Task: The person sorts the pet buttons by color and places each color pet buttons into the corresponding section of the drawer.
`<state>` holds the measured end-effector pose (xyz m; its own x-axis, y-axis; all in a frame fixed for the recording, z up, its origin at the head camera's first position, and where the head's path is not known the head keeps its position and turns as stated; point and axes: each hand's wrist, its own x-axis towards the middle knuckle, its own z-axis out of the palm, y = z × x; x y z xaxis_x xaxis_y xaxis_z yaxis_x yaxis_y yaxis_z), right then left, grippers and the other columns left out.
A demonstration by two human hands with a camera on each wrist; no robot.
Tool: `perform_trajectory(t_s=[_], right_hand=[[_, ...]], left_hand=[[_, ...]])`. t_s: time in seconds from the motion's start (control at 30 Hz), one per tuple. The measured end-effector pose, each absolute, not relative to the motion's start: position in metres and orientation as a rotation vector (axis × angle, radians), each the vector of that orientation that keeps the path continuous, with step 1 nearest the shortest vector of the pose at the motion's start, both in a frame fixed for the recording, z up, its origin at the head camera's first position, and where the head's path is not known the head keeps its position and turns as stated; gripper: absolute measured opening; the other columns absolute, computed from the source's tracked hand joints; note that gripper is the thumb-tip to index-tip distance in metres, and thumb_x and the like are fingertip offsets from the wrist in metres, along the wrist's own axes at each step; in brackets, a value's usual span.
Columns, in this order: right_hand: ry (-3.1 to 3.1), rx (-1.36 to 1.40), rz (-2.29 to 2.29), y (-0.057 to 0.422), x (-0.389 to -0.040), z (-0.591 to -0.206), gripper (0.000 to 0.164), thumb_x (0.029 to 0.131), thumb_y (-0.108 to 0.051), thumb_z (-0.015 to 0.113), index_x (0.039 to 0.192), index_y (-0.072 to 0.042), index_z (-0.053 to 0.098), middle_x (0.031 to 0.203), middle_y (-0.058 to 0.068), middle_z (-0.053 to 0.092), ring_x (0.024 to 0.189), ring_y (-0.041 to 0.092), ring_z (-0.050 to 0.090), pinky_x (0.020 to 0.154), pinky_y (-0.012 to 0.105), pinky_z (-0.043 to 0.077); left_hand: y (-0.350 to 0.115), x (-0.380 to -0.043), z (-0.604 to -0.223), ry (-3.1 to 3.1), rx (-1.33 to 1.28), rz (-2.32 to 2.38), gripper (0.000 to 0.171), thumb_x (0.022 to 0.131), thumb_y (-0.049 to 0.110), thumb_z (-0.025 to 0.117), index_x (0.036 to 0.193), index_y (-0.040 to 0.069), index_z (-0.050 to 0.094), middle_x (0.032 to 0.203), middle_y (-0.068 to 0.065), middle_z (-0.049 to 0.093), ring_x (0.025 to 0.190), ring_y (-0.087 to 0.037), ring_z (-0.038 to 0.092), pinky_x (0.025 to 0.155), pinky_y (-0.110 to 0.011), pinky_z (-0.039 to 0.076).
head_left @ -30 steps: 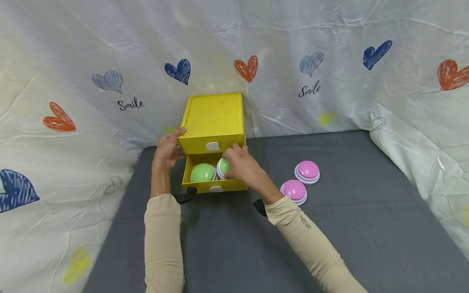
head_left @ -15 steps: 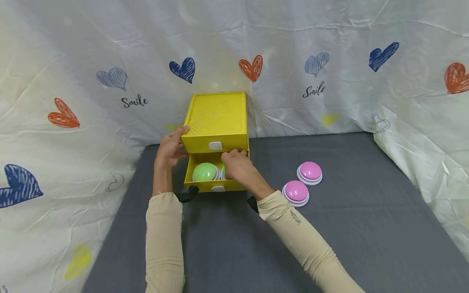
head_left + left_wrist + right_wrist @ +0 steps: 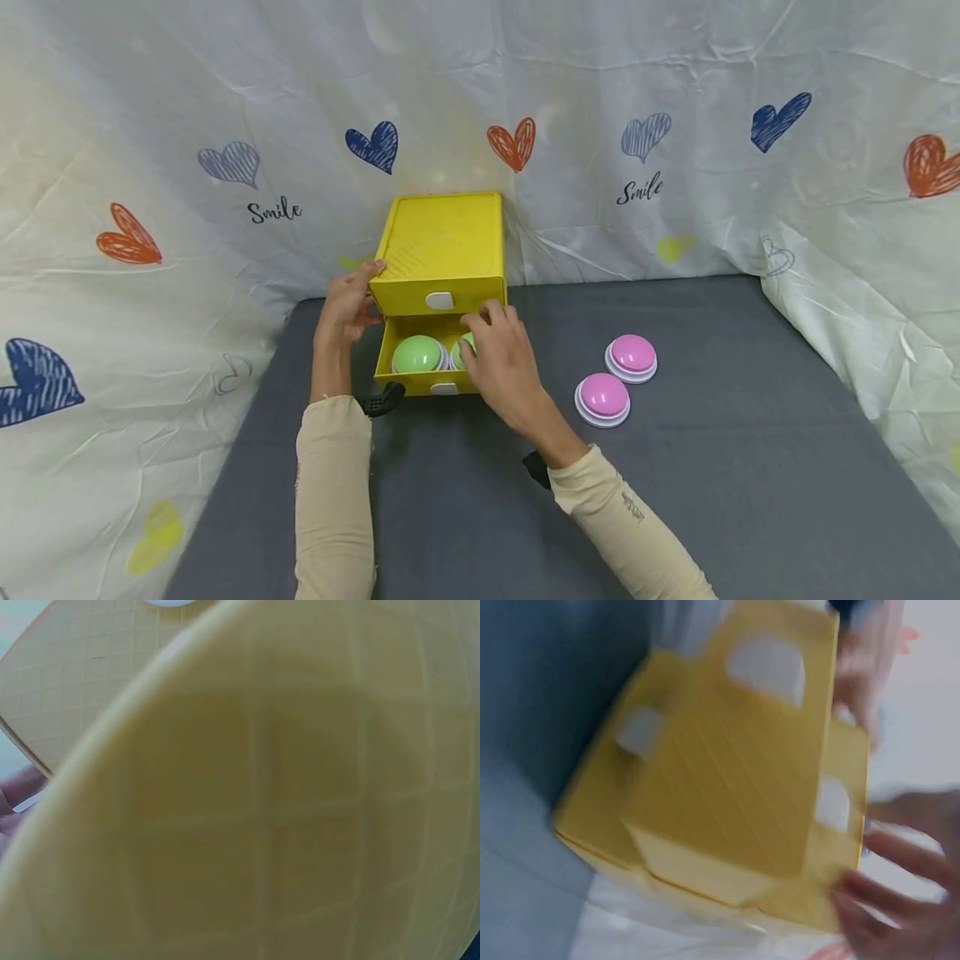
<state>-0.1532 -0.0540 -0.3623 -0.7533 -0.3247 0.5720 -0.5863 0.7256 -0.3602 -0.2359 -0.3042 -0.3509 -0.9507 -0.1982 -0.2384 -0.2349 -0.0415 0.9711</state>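
A yellow two-drawer box (image 3: pixel 442 237) stands against the cloth backdrop, its lower drawer (image 3: pixel 408 385) pulled out. My left hand (image 3: pixel 345 308) grips the box's left side, thumb at the top front corner. Two green dome-shaped push buttons with white bases lie in the drawer: the left one (image 3: pixel 417 355) shows well, the right one (image 3: pixel 459 352) is partly hidden by my right hand (image 3: pixel 506 367). That hand is over the drawer's right end, fingers loosely bent with nothing held. In the left wrist view the gridded yellow wall (image 3: pixel 300 787) fills most of the frame.
Two pink dome-shaped push buttons, one farther back (image 3: pixel 632 353) and one nearer (image 3: pixel 603 395), sit on the dark grey cloth (image 3: pixel 750 467) right of the box. The heart-printed backdrop (image 3: pixel 570 83) rises close behind the box and along both sides.
My right hand has come up and back out of the lower drawer, away from the right green button, after reaching deeper in. The left hand keeps its grip on the box.
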Motion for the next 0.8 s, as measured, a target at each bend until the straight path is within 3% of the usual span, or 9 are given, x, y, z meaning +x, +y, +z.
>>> perform_trajectory(t_s=[0.1, 0.3, 0.37, 0.5, 0.6, 0.8], right_hand=[[-2.194, 0.636, 0.867, -0.054, -0.128, -0.38, 0.018, 0.078, -0.02, 0.071, 0.093, -0.01, 0.068, 0.092, 0.003, 0.055, 0.082, 0.019, 0.049, 0.072, 0.03, 0.043], [-2.245, 0.684, 0.795, -0.072, -0.104, -0.419, 0.033, 0.074, -0.025, 0.078, 0.102, -0.01, 0.067, 0.097, -0.001, 0.061, 0.086, 0.013, 0.059, 0.069, 0.027, 0.05], [-2.305, 0.711, 0.693, -0.08, -0.106, -0.425, 0.029, 0.078, -0.022, 0.074, 0.104, -0.011, 0.067, 0.099, -0.001, 0.06, 0.085, 0.013, 0.059, 0.069, 0.026, 0.05], [-2.282, 0.707, 0.564, -0.089, -0.113, -0.431, 0.008, 0.087, -0.008, 0.061, 0.09, -0.01, 0.068, 0.086, 0.0, 0.058, 0.071, 0.014, 0.056, 0.062, 0.026, 0.048], [-2.256, 0.705, 0.562, -0.089, -0.118, -0.43, 0.017, 0.09, -0.001, 0.054, 0.081, -0.009, 0.066, 0.078, 0.001, 0.055, 0.063, 0.014, 0.052, 0.055, 0.026, 0.045], [-2.281, 0.679, 0.578, -0.09, -0.14, -0.425, 0.013, 0.089, -0.006, 0.058, 0.079, -0.009, 0.066, 0.075, 0.001, 0.053, 0.058, 0.015, 0.05, 0.049, 0.027, 0.044]], left_hand=[[-0.303, -0.234, -0.353, 2.164, -0.497, 2.192, 0.076, 0.075, 0.053, 0.068, 0.132, 0.01, 0.045, 0.104, -0.006, 0.056, 0.084, -0.014, 0.063, 0.059, -0.034, 0.05], [-0.301, -0.234, -0.353, 2.148, -0.472, 2.207, 0.079, 0.076, 0.054, 0.066, 0.134, 0.009, 0.04, 0.111, -0.005, 0.051, 0.094, -0.017, 0.059, 0.074, -0.041, 0.048], [-0.302, -0.235, -0.352, 2.141, -0.472, 2.21, 0.079, 0.076, 0.054, 0.066, 0.134, 0.008, 0.04, 0.112, -0.006, 0.05, 0.096, -0.019, 0.057, 0.079, -0.044, 0.046], [-0.302, -0.234, -0.353, 2.11, -0.496, 2.198, 0.081, 0.077, 0.053, 0.066, 0.138, 0.008, 0.036, 0.116, -0.005, 0.047, 0.102, -0.021, 0.055, 0.086, -0.048, 0.043], [-0.301, -0.234, -0.354, 2.11, -0.505, 2.198, 0.083, 0.077, 0.053, 0.066, 0.139, 0.008, 0.034, 0.117, -0.005, 0.047, 0.103, -0.021, 0.054, 0.088, -0.049, 0.042], [-0.301, -0.236, -0.352, 2.085, -0.473, 2.241, 0.083, 0.076, 0.051, 0.068, 0.139, 0.008, 0.034, 0.12, -0.006, 0.047, 0.109, -0.023, 0.052, 0.09, -0.052, 0.039]])
